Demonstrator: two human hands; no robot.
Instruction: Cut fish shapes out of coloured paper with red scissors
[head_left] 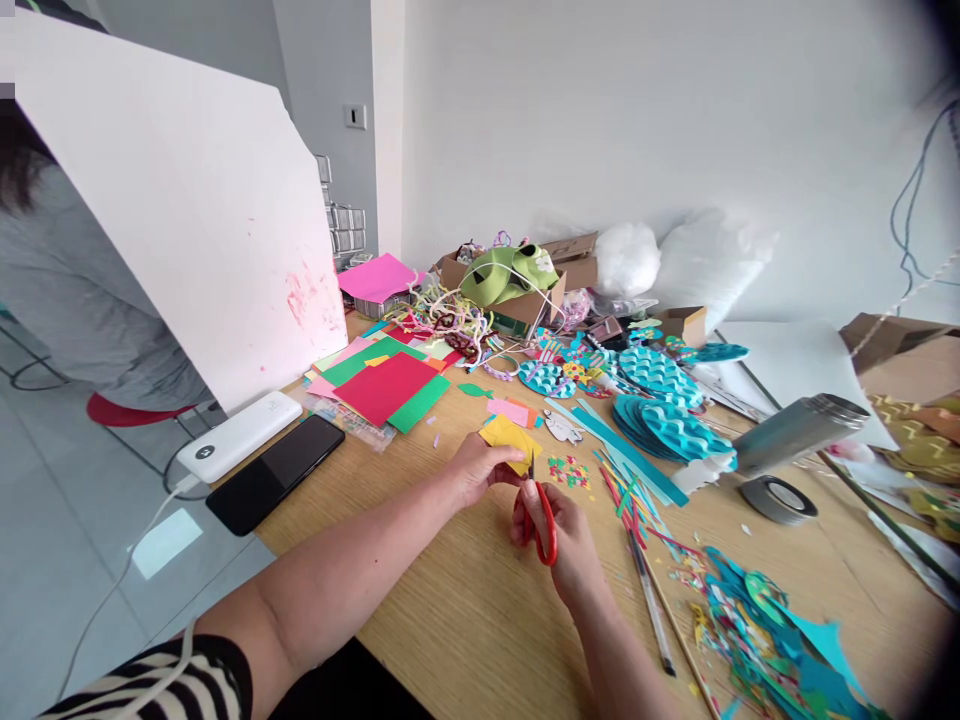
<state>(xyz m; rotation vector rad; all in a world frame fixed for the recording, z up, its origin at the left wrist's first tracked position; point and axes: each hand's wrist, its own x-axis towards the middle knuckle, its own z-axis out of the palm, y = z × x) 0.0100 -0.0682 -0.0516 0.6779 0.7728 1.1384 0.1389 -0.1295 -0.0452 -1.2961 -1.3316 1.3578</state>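
Observation:
My left hand pinches a piece of yellow paper above the middle of the wooden table. In my right hand is a pair of scissors with red handles, its blades pointing up at the paper's right edge. Whether the blades are apart cannot be made out. Just beyond the scissors lie small colored paper bits. A green paper leaf and a pink paper strip rest behind the yellow paper.
Colored paper sheets, a black phone and a white power bank are on the left. Rightward are blue wavy discs, a metal flask, a tape roll, a pen and paper scraps. A person sits behind the white board.

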